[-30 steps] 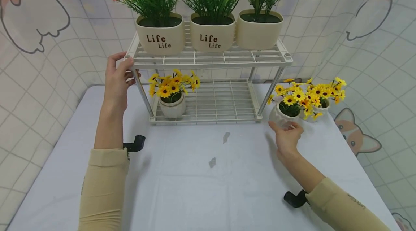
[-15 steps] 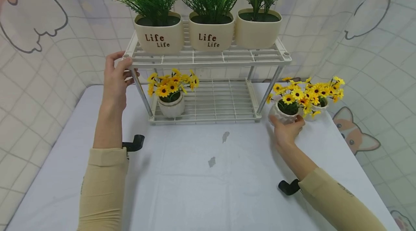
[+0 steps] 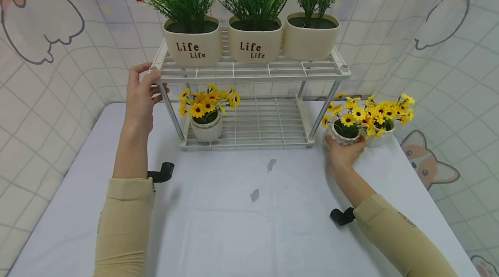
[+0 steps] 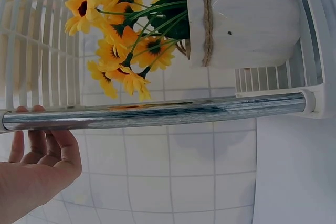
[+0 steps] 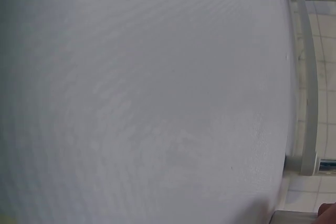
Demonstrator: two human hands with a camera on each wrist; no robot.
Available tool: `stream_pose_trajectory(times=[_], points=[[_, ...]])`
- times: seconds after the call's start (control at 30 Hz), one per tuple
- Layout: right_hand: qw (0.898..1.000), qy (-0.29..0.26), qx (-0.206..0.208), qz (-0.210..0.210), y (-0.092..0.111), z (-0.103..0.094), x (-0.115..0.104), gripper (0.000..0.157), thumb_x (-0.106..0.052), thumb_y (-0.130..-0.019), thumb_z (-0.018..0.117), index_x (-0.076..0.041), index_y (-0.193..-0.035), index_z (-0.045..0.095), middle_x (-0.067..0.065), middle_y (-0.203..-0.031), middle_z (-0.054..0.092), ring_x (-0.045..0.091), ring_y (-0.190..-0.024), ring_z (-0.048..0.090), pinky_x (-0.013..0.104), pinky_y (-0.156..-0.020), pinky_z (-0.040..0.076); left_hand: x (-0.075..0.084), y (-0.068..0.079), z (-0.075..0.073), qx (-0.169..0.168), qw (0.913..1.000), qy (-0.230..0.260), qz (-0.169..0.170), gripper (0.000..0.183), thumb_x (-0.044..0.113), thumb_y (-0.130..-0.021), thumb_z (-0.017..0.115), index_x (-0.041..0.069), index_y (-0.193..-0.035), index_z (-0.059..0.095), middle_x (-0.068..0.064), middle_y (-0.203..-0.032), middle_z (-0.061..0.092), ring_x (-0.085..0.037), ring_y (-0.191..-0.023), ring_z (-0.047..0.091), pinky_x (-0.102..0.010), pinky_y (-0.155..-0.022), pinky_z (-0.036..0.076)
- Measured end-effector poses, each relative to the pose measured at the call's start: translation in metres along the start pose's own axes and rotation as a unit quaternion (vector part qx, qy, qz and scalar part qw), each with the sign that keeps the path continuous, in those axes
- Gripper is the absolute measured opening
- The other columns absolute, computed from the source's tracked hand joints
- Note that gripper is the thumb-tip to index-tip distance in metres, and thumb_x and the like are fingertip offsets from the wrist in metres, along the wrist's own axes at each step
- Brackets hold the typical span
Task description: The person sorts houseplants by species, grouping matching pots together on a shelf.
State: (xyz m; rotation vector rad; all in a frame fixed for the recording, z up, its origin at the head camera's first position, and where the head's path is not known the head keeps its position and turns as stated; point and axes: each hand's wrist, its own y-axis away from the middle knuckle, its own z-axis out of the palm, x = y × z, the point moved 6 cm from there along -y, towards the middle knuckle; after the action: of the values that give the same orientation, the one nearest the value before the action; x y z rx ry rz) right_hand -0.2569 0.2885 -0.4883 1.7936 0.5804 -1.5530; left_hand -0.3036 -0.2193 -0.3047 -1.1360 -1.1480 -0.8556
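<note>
Head view finds the left hand point(image 3: 140, 99) with fingers and thumb holding the rack point(image 3: 253, 78) at its upper left corner, presumably to steady it beneath three large pots point(image 3: 255, 41). The right hand point(image 3: 345, 156) grips a small white pot point(image 3: 344, 140), just right of the rack, from its near side, apparently keeping clear of the yellow flowers point(image 3: 358, 114); whether it is lifted cannot be told.

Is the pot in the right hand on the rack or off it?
Off: the head view shows the pot, gripped by the right hand, right of the rack. Whether it touches the table is hidden.
</note>
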Motion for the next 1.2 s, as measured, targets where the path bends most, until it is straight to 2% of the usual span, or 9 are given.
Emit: stream_pose_trajectory(times=[0.17,0.43,0.7,0.97,1.2], points=[[1.0,-0.002,0.002,0.0,-0.001,0.0,-0.002,0.106,-0.009,-0.087,0.08,-0.019,-0.16,0.004,0.005,-0.168,0.009,0.013,-0.153,0.01,0.019,-0.117,0.009,0.001,-0.001,0.0,-0.004,1.0,0.004,-0.001,0.04,0.037,-0.105,0.054,0.02,-0.141,0.048,-0.007,-0.115,0.062,-0.018,-0.091,0.058,-0.034,-0.089,0.041],[1.0,-0.008,0.005,-0.012,-0.003,-0.001,-0.003,0.104,-0.006,-0.087,0.08,-0.017,-0.16,0.008,0.004,-0.167,0.013,0.011,-0.152,0.013,0.018,-0.116,0.01,0.003,-0.001,0.003,-0.005,1.0,0.0,0.001,0.039,0.036,-0.105,0.053,0.02,-0.141,0.047,-0.005,-0.113,0.062,-0.018,-0.091,0.058,-0.034,-0.088,0.041],[0.999,-0.042,0.008,-0.022,-0.001,-0.005,-0.002,0.103,0.001,-0.084,0.081,-0.018,-0.158,0.011,0.003,-0.164,0.021,0.009,-0.147,0.023,0.017,-0.114,0.019,0.002,-0.001,0.001,-0.003,1.0,0.0,-0.006,0.039,0.036,-0.105,0.053,0.02,-0.14,0.047,-0.007,-0.112,0.062,-0.018,-0.09,0.058,-0.034,-0.088,0.041],[1.0,-0.014,0.0,-0.016,0.001,-0.009,-0.003,0.101,-0.004,-0.087,0.08,-0.02,-0.159,0.011,0.002,-0.166,0.02,0.009,-0.15,0.02,0.017,-0.115,0.016,0.003,0.0,0.001,-0.004,1.0,-0.003,-0.006,0.039,0.036,-0.105,0.053,0.02,-0.14,0.047,-0.004,-0.112,0.061,-0.018,-0.092,0.058,-0.033,-0.088,0.041],[0.999,0.022,-0.028,-0.004,0.008,-0.011,-0.004,0.099,-0.01,-0.09,0.079,-0.021,-0.158,0.009,0.003,-0.167,0.016,0.011,-0.152,0.017,0.021,-0.117,0.016,0.002,0.001,0.0,-0.004,0.9999,0.002,-0.012,0.039,0.036,-0.105,0.054,0.02,-0.14,0.046,-0.005,-0.112,0.061,-0.018,-0.091,0.058,-0.033,-0.088,0.042]])
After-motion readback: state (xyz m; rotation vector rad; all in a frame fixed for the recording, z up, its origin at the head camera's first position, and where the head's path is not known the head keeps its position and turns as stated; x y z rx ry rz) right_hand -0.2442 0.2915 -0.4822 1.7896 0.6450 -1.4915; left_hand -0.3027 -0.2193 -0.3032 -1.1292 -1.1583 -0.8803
